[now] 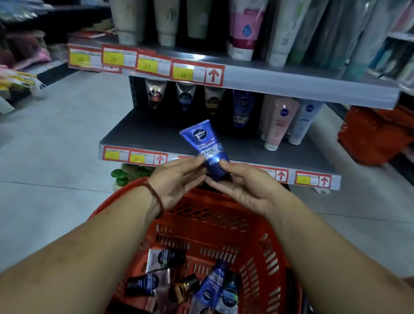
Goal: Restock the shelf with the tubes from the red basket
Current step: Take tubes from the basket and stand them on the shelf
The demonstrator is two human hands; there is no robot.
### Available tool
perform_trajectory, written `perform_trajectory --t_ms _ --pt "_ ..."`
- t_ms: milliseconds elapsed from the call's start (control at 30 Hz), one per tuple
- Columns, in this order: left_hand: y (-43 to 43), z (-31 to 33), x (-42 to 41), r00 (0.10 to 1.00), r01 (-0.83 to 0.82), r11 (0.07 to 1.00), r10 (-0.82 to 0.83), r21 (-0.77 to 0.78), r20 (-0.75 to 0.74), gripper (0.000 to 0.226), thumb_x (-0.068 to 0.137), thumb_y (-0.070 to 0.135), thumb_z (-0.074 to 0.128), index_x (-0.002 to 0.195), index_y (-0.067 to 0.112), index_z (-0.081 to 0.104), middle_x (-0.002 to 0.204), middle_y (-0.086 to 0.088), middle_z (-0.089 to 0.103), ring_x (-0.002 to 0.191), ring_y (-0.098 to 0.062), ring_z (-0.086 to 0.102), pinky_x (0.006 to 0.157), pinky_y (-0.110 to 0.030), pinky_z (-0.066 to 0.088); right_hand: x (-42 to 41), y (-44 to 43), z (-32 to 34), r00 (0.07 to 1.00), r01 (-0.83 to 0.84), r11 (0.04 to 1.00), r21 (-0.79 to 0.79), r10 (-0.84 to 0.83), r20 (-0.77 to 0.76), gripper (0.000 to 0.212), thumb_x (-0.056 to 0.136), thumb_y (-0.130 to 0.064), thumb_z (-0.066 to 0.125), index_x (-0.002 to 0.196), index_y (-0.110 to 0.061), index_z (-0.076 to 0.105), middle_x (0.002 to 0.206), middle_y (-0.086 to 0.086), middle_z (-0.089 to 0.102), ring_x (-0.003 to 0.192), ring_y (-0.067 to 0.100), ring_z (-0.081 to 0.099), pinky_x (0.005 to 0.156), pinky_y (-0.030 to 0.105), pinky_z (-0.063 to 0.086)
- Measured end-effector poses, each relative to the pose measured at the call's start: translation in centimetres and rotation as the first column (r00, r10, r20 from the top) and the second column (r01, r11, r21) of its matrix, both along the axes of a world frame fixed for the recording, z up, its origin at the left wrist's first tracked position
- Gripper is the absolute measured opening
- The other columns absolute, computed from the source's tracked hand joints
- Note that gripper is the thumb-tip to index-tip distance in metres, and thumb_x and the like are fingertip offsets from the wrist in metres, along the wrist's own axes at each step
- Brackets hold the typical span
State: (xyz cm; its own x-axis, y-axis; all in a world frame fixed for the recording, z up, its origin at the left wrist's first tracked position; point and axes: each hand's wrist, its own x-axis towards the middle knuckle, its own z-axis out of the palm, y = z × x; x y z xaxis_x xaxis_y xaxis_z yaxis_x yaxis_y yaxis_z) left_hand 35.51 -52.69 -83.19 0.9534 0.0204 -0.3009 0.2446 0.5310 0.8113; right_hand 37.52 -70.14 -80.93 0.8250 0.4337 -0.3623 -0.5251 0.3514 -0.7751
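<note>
**Tube poised at shelf**

The left hand (179,182) and right hand (246,190) pinch the blue tube (203,143) at its cap end, above the red basket (270,249), before the front edge of the shelf (141,132). Probably light, soft and slick, so hold it near the stiffer cap.

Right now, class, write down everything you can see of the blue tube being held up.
The blue tube looks like glossy plastic with white lettering and a round logo. Its flat crimped end points up, leaning left; its cap end is down. The left hand and right hand pinch its lower part, above the red basket, before the lower shelf.
</note>
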Motion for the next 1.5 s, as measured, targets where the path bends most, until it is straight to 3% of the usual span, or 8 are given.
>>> perform_trajectory --t_ms 167,333,567,700,967,1100,1200,1500 --pt "-0.3 -0.3 1.2 1.0 0.004 1.0 -0.004 0.021 0.013 0.032 0.084 0.011 0.076 0.115 0.009 0.068 0.113 -0.014 0.075 0.099 -0.024 0.074 0.084 -0.032 0.06 1.2 0.9 -0.9 0.974 0.144 0.93 -0.337 -0.073 0.214 0.039 0.084 -0.011 0.078 0.119 -0.012 0.062 0.108 0.015 0.075 0.087 0.026 0.074 0.087 0.041 0.06" --pt "-0.7 -0.3 2.6 0.995 -0.05 0.995 0.043 0.087 0.087 0.03 0.084 0.0 0.073 0.113 0.005 0.069 0.102 -0.016 0.077 0.087 -0.021 0.076 0.085 -0.03 0.061 2.7 1.4 -1.2 0.924 0.261 0.833 -0.488 -0.069 0.377 0.032 0.084 -0.026 0.079 0.114 -0.022 0.067 0.106 0.007 0.075 0.091 0.023 0.073 0.086 0.041 0.058" --pt "-1.9 -0.4 4.6 0.978 -0.127 0.96 0.079 0.251 0.193 0.024 0.081 -0.006 0.074 0.091 0.016 0.072 0.085 -0.003 0.079 0.08 -0.015 0.074 0.076 -0.026 0.061 5.5 1.8 -1.0 0.834 0.445 0.737 -0.508 -0.135 0.535 0.014 0.088 -0.021 0.075 0.099 -0.013 0.073 0.088 0.005 0.075 0.077 0.021 0.073 0.066 0.033 0.06" --pt "-2.9 0.1 7.3 0.957 -0.201 0.916 0.107 0.347 0.271 0.029 0.081 -0.007 0.075 0.086 0.021 0.073 0.08 0.001 0.078 0.082 -0.015 0.074 0.079 -0.026 0.061 8.5 1.1 -0.4 0.796 0.481 0.676 -0.558 -0.07 0.602 0.01 0.088 -0.018 0.074 0.097 -0.016 0.07 0.089 0.003 0.075 0.088 0.025 0.073 0.085 0.046 0.06" --pt "-4.2 -1.5 14.2 0.946 -0.184 0.792 -0.019 0.582 0.324 0.036 0.082 -0.005 0.073 0.11 0.018 0.075 0.103 -0.004 0.077 0.102 -0.02 0.072 0.096 -0.043 0.057 14.9 -0.9 -1.6 0.773 0.539 0.573 -0.617 -0.046 0.633 0.019 0.085 -0.011 0.071 0.104 -0.011 0.067 0.099 0.01 0.073 0.096 0.029 0.069 0.092 0.05 0.055" --pt "-4.2 -2.6 17.0 0.945 -0.121 0.715 -0.128 0.689 0.299 0.043 0.079 0.007 0.076 0.12 0.019 0.073 0.111 0.003 0.076 0.108 -0.014 0.07 0.101 -0.041 0.054 17.1 -1.4 -3.3 0.761 0.559 0.567 -0.606 -0.06 0.646 0.025 0.089 -0.013 0.069 0.113 -0.011 0.064 0.108 0.011 0.071 0.102 0.03 0.067 0.095 0.05 0.054" --pt "-4.4 -3.2 18.5 0.957 -0.059 0.728 -0.152 0.683 0.245 0.049 0.083 -0.006 0.07 0.129 0.01 0.067 0.118 -0.004 0.073 0.112 -0.017 0.068 0.104 -0.041 0.052 17.8 -1.8 -4.3 0.748 0.578 0.554 -0.599 -0.067 0.66 0.022 0.09 -0.013 0.067 0.112 -0.01 0.063 0.107 0.012 0.071 0.1 0.03 0.066 0.094 0.048 0.054" --pt "-5.2 -3.5 20.9 0.988 0.013 0.779 -0.108 0.627 0.114 0.04 0.088 -0.007 0.065 0.125 0.008 0.068 0.116 -0.008 0.072 0.098 -0.021 0.07 0.075 -0.026 0.059 19.5 -1.9 -5.2 0.722 0.614 0.457 -0.644 0.006 0.692 0.026 0.092 -0.012 0.065 0.117 -0.005 0.064 0.113 0.013 0.07 0.104 0.028 0.064 0.089 0.036 0.052"
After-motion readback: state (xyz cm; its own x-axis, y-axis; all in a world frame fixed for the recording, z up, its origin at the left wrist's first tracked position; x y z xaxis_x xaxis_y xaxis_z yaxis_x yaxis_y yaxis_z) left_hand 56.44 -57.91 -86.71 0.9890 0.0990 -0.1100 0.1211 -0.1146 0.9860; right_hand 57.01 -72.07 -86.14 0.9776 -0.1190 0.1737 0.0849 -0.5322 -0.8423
